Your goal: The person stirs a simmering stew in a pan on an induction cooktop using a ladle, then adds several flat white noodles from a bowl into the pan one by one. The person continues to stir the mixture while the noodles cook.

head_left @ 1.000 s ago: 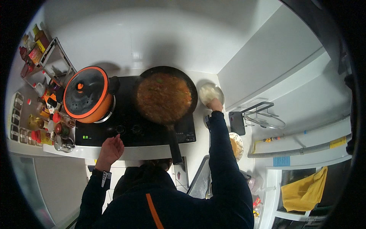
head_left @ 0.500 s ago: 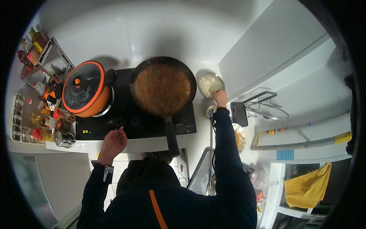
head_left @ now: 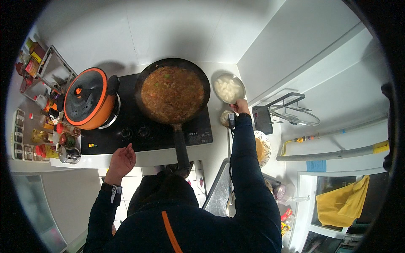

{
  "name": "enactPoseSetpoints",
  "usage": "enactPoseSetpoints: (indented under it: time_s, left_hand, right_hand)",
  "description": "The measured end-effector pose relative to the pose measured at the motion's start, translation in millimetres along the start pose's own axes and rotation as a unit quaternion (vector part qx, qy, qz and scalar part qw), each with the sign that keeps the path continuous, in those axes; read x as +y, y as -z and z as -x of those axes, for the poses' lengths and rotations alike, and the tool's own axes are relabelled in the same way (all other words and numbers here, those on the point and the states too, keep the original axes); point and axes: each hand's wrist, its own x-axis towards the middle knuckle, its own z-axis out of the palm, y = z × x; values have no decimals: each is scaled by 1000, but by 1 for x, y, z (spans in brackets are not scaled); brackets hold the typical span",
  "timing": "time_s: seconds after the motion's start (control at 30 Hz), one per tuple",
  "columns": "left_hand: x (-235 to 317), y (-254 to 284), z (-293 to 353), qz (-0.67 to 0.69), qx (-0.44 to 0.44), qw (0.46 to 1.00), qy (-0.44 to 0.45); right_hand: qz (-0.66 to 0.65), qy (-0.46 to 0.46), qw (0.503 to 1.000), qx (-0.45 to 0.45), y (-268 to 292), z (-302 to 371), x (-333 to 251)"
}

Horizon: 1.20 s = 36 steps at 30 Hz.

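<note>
Right fingers [head_left: 235, 106] unclear, plate [head_left: 266, 156] partly hidden

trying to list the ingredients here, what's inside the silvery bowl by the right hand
White chunks are piled in the silvery bowl; the right hand is at its near rim. Anything under the top chunks, including the bowl's bottom beneath them, is covered.

Wide fisheye view from the head — downward over left hand [head_left: 122, 161], right hand [head_left: 241, 106] and cooktop [head_left: 113, 141]
</note>
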Motion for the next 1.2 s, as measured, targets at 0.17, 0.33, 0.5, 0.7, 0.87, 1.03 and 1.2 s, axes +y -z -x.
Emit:
enactPoseSetpoints:
  time_s: [0.17,0.33,0.5,0.7,0.87,1.03,1.2]
  left_hand:
    - [3,11,4,20,35,999,-4]
    - [7,25,4,5,20,1000,-19]
    - [8,26,-1,-4,-3,1000,-11]
    - [4,18,-13,-14,-1,999,39]
    - [-9,38,-37,-32,-65,990,123]
    - [-54,38,-59,-164,-133,961,177]
    - [-151,6,-75,-553,-219,792,138]
  right_hand:
    - [20,49,997,64,-12,9,-7]
    - [18,64,993,94,-7,26,-6]
    - [49,90,990,100,5,46,-13]
    - [101,111,985,82,28,95,-32]
    - [79,100,990,54,48,139,-20]
    - [103,88,990,44,70,186,7]
    - [79,71,993,49,76,256,28]
